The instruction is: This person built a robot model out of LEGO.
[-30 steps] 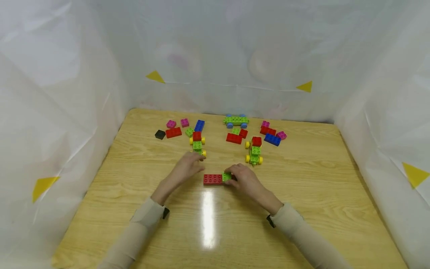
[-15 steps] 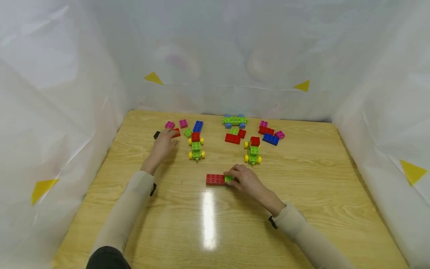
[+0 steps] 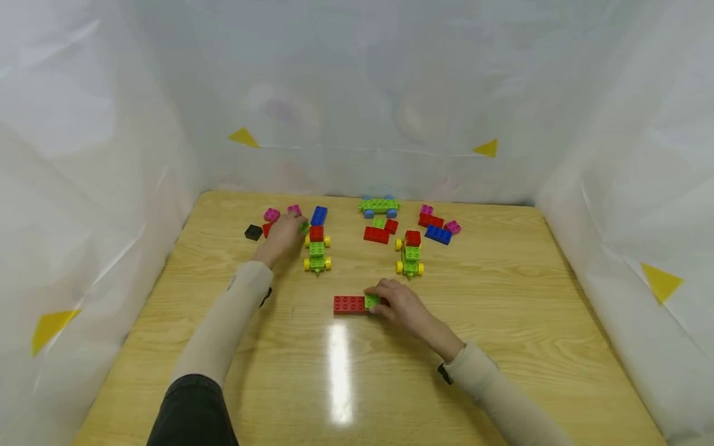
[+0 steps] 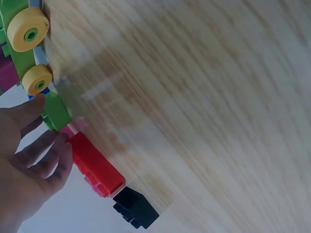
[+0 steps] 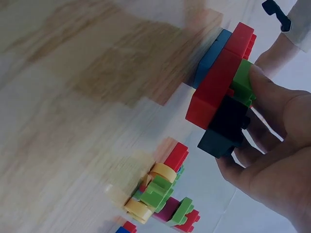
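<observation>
Low in the centre of the head view, the right hand (image 3: 398, 303) curls its fingers (image 5: 265, 94) round the small build (image 3: 357, 303), a long red brick with green, black and blue pieces, gripped at the green end and pinned to the worktop (image 3: 502, 347), likely so it cannot slide; further up, left of centre, the left hand (image 3: 284, 234) reaches into the loose bricks, fingers (image 4: 46, 155) loosely bent against the red brick (image 4: 95, 167), thumb on a green brick (image 4: 56, 112), closing on neither that I can see; a black brick (image 3: 253, 232) lies just beside, a yellow-wheeled car (image 3: 317, 251) near.
</observation>
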`<move>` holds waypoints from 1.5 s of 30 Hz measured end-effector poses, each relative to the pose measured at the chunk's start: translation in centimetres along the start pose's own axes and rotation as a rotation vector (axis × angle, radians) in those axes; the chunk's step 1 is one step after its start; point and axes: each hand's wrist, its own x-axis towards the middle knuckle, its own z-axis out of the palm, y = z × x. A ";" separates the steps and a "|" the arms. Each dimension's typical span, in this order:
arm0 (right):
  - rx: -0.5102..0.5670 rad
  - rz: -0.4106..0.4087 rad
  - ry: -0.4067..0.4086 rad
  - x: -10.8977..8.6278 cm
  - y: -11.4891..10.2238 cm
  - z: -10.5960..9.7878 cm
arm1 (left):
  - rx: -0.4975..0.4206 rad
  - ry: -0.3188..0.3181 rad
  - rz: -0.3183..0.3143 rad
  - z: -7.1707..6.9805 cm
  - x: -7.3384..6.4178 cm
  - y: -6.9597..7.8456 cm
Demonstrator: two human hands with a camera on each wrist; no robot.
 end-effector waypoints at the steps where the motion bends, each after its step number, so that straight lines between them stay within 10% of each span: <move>1: 0.006 0.014 -0.001 0.0 0.0 0.0 | -0.012 0.010 -0.001 0.1 0.0 0.0; 12: -0.007 0.016 0.000 0.1 0.4 0.0 | -0.103 0.060 -0.028 0.8 -0.5 0.0; 17: -0.010 0.002 0.009 0.0 0.4 0.2 | -0.120 0.224 -0.036 -0.4 -2.0 0.5; 25: -0.036 0.009 0.015 -0.2 0.2 0.1 | -0.170 0.484 0.219 -3.1 -8.7 6.0; 32: -0.036 0.022 0.009 -0.1 0.2 0.1 | -0.268 0.307 0.399 -0.1 -12.6 10.7; 37: -0.034 0.019 0.020 0.0 0.3 0.2 | -0.240 0.154 0.401 3.0 -12.9 12.1; 45: -0.054 0.001 0.027 0.0 0.3 0.2 | -0.110 0.125 0.436 4.8 -12.3 12.9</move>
